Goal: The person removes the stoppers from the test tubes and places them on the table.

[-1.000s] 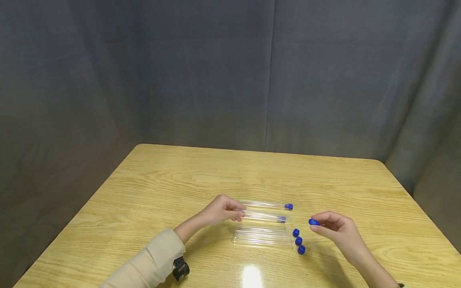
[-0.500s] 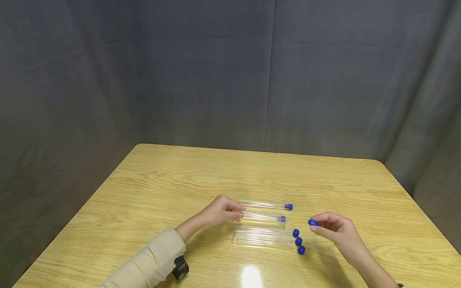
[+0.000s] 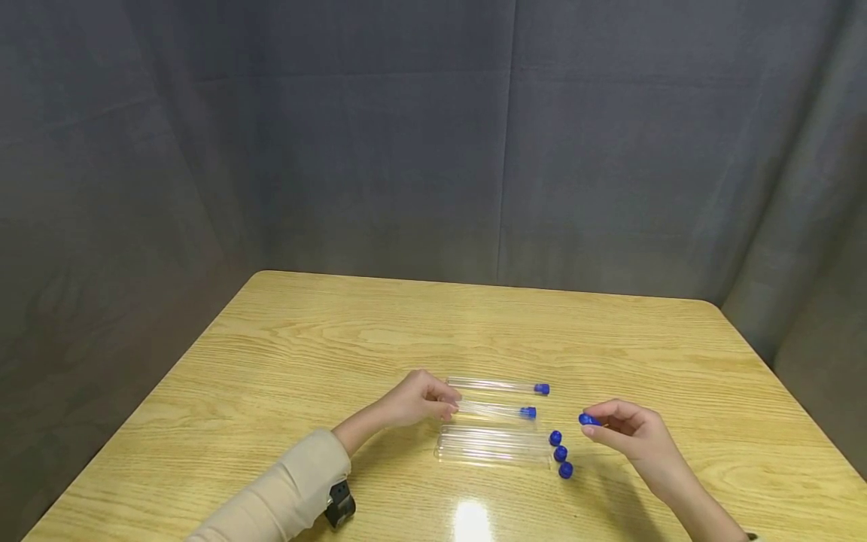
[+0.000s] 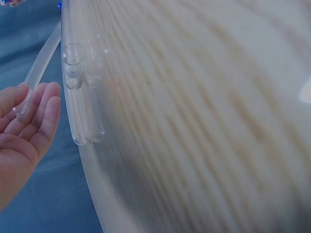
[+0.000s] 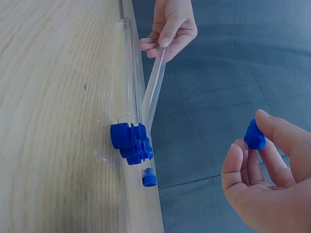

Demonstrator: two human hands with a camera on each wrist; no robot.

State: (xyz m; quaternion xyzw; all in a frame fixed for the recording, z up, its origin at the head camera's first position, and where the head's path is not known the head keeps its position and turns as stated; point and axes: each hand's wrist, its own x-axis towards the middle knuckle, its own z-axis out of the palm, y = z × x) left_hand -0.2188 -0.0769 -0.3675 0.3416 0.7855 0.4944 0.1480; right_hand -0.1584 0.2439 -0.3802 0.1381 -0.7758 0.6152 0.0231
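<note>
Near the table's middle, my left hand (image 3: 420, 399) pinches one end of a clear test tube (image 5: 156, 85) between thumb and fingers. The tube is tilted, and its far end is hidden behind blue caps in the right wrist view. In the head view it overlaps a tube with a blue cap (image 3: 528, 412). To the right, my right hand (image 3: 633, 436) holds a blue cap (image 5: 255, 136) above the table, gripped by thumb and fingertips, apart from the tube. Three more blue caps (image 3: 560, 453) stand in a row by the ends of several uncapped tubes (image 3: 494, 446).
Another blue-capped tube (image 3: 491, 385) lies farther back, parallel to the others. The wooden table (image 3: 325, 331) has rounded far corners. Dark grey curtains (image 3: 379, 165) hang behind it and at both sides. A black device (image 3: 340, 504) sits at the left sleeve.
The left hand has lowered slightly, and the held tube's right end has dipped a little. The right hand has stayed almost still with the cap.
</note>
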